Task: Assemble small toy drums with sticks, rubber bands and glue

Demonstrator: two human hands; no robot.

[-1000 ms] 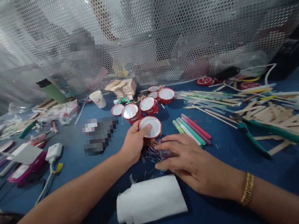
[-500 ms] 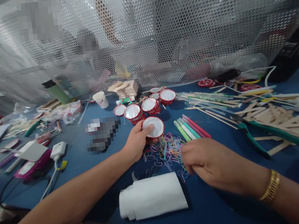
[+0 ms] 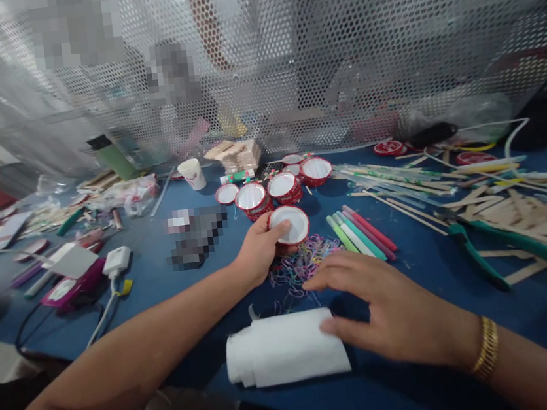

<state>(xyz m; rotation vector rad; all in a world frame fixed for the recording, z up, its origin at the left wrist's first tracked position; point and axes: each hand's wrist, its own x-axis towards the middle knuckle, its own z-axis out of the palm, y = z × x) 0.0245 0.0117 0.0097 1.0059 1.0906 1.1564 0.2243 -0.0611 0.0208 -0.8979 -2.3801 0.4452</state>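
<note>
My left hand (image 3: 257, 249) is closed round a red-rimmed round lid (image 3: 295, 225) with a pale inner face, the thumb lying over that face. Below and beside it spreads a tangle of coloured rubber bands (image 3: 295, 268). My right hand (image 3: 378, 305), with a gold bracelet at the wrist, is open over the near side of the bands, fingers and thumb apart with nothing between them. Its thumb is over the right end of a folded white cloth (image 3: 285, 352). Several felt-tip pens (image 3: 363, 234) lie beyond that hand.
Red-rimmed lids stand in stacks (image 3: 284, 187) behind my left hand. Green-handled pliers (image 3: 477, 257) and wooden sticks (image 3: 527, 219) lie to the right. A phone (image 3: 198, 236), a white charger (image 3: 116, 261) and a paper cup (image 3: 192, 175) are leftward. Perforated sheeting (image 3: 287, 65) hangs behind.
My right hand has gone from closed fingers at the bands' right edge to spread fingers, further left and nearer the white cloth. My left hand still holds the lid. The view has shifted slightly.
</note>
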